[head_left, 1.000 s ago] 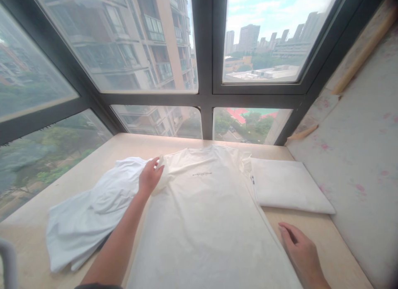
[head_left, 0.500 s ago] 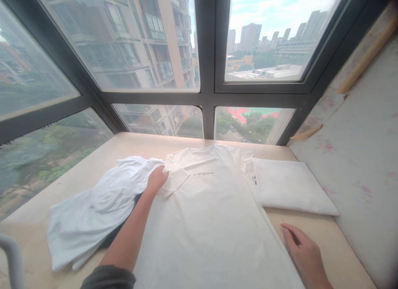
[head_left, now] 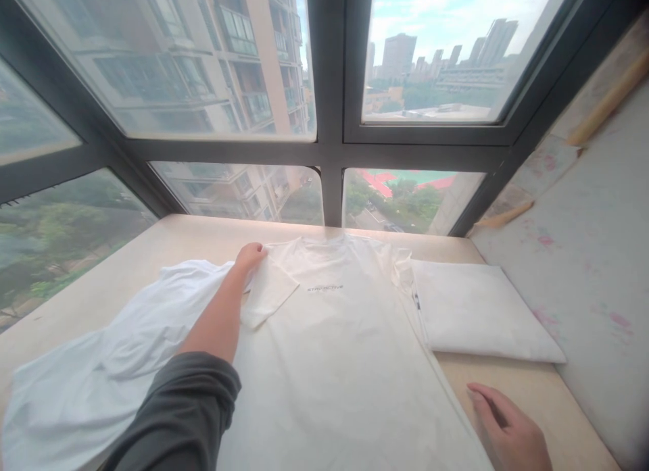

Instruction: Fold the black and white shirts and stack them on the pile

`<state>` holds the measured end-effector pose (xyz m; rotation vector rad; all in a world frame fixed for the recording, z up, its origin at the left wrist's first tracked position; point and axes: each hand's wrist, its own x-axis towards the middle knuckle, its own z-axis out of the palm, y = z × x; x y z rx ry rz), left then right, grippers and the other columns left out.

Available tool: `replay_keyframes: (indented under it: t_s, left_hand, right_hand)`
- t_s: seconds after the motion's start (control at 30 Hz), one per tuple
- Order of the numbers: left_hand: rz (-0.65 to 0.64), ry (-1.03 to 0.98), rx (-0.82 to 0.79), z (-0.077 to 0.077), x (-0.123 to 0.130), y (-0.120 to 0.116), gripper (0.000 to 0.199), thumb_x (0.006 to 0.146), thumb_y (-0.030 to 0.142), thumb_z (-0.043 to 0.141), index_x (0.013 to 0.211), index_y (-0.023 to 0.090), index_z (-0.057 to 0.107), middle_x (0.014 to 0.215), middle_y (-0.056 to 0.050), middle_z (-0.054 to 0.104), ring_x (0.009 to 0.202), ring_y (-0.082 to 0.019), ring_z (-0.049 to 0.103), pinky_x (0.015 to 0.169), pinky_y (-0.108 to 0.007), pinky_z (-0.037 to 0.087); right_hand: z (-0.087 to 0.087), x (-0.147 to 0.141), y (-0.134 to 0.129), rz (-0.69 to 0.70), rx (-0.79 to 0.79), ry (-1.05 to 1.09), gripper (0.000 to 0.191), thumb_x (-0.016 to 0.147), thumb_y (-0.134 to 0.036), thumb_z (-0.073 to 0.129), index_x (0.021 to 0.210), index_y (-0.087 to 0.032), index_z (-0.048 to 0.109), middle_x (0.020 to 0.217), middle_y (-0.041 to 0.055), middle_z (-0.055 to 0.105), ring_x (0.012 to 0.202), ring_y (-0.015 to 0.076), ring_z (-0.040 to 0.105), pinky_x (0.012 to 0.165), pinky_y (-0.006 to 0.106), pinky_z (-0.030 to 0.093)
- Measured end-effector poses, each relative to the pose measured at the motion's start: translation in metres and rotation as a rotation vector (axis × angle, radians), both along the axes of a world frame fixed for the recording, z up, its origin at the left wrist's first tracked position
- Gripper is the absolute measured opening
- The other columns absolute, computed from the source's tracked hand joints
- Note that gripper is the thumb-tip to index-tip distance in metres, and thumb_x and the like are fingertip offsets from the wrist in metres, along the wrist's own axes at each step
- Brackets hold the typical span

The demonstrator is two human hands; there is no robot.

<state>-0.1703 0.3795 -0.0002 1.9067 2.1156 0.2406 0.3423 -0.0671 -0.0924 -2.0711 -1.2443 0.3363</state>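
Printed T-shirt [head_left: 329, 349], shoulder edge [head_left: 274, 248] against left hand [head_left: 250, 256]

From my station I see a cream fabric T-shirt [head_left: 334, 363] on the beige desk [head_left: 136, 261]; left of it, a rumpled white garment [head_left: 136, 342]; right, a folded white cloth [head_left: 484, 309]; behind, grey-framed windows [head_left: 330, 151].

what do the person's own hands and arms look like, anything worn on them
The left arm wears a dark grey sleeve, creased and bunched at its edge; the forearm beyond it is bare. The left hand and right hand show no gloves. The right sleeve is out of view.
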Motion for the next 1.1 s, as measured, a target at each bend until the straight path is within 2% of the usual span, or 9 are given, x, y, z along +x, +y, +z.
replay_keyframes:
  t_s: [0.17,0.3,0.47,0.63,0.7,0.77,0.9,1.0,1.1]
  left_hand:
    - [0.055,-0.032,0.112,-0.003,-0.001,-0.016,0.03,0.094,0.037,0.057,0.115,0.016,0.061,0.107,-0.008,0.068,0.099,-0.021,0.064,0.091,-0.042,0.05]
    - [0.043,-0.068,0.201,-0.008,-0.02,-0.074,0.035,0.088,0.023,0.05,0.122,0.018,0.058,0.112,-0.01,0.069,0.104,-0.023,0.064,0.093,-0.035,0.047]
    - [-0.101,-0.131,0.166,-0.016,-0.049,-0.162,0.037,0.072,0.016,0.051,0.106,0.021,0.066,0.109,-0.006,0.071,0.103,-0.024,0.065,0.093,-0.033,0.05]
    - [-0.176,-0.164,0.209,-0.022,-0.052,-0.197,0.039,0.07,0.018,0.052,0.107,0.023,0.064,0.113,-0.007,0.068,0.104,-0.024,0.064,0.093,-0.034,0.05]
    - [-0.164,-0.152,0.25,-0.023,-0.048,-0.196,0.03,0.074,0.02,0.051,0.101,0.022,0.064,0.109,-0.008,0.066,0.103,-0.025,0.063,0.093,-0.035,0.048]
    - [-0.149,-0.134,0.285,-0.025,-0.043,-0.191,0.021,0.077,0.02,0.05,0.094,0.022,0.063,0.104,-0.008,0.064,0.102,-0.025,0.061,0.093,-0.036,0.047]
    - [-0.098,-0.105,0.331,-0.03,-0.038,-0.188,0.013,0.078,0.017,0.049,0.084,0.023,0.059,0.095,-0.007,0.061,0.094,-0.024,0.059,0.084,-0.034,0.045]
    - [-0.045,-0.092,0.348,-0.033,-0.038,-0.192,0.011,0.077,0.015,0.049,0.081,0.023,0.055,0.089,-0.006,0.06,0.089,-0.024,0.058,0.076,-0.034,0.044]
    - [-0.028,-0.086,0.354,-0.036,-0.037,-0.195,0.012,0.077,0.013,0.049,0.079,0.024,0.054,0.085,-0.006,0.059,0.086,-0.024,0.058,0.074,-0.034,0.043]
  right_hand:
    - [0.006,-0.002,0.0,-0.021,-0.016,0.009,0.039,0.08,-0.056,0.055,0.087,-0.024,0.076,0.099,0.0051,0.077,0.088,0.0257,0.073,0.075,0.029,0.059]
    - [0.007,-0.002,0.0,-0.028,-0.04,0.02,0.039,0.079,-0.056,0.054,0.088,-0.025,0.076,0.102,0.0048,0.076,0.09,0.027,0.072,0.077,0.032,0.059]
    - [0.001,0.004,0.0,-0.021,-0.062,0.041,0.039,0.079,-0.055,0.055,0.091,-0.024,0.076,0.105,0.0048,0.076,0.094,0.0286,0.071,0.081,0.035,0.057]
    - [0.019,-0.019,0.018,-0.089,-0.037,0.113,0.041,0.083,-0.054,0.055,0.098,-0.022,0.075,0.095,0.0066,0.077,0.084,0.0267,0.072,0.068,0.032,0.057]
    - [0.04,-0.05,0.045,0.012,0.03,0.147,0.039,0.086,-0.052,0.055,0.1,-0.021,0.074,0.092,0.007,0.076,0.078,0.0238,0.071,0.065,0.029,0.056]
    - [0.065,-0.094,0.09,0.252,0.07,0.21,0.037,0.089,-0.049,0.052,0.102,-0.021,0.073,0.094,0.0069,0.075,0.075,0.021,0.07,0.067,0.029,0.055]
    - [0.105,-0.201,0.216,0.66,-0.037,0.144,0.029,0.094,-0.034,0.046,0.105,-0.022,0.07,0.109,0.0055,0.073,0.094,0.0208,0.067,0.08,0.031,0.054]
    - [0.112,-0.277,0.31,0.741,-0.087,0.09,0.025,0.093,-0.027,0.05,0.109,-0.022,0.069,0.105,0.0041,0.073,0.098,0.0204,0.066,0.089,0.033,0.05]
    - [0.103,-0.339,0.377,0.775,-0.125,0.04,0.029,0.094,-0.026,0.054,0.12,-0.017,0.064,0.117,0.0085,0.069,0.109,0.0212,0.062,0.097,0.037,0.046]
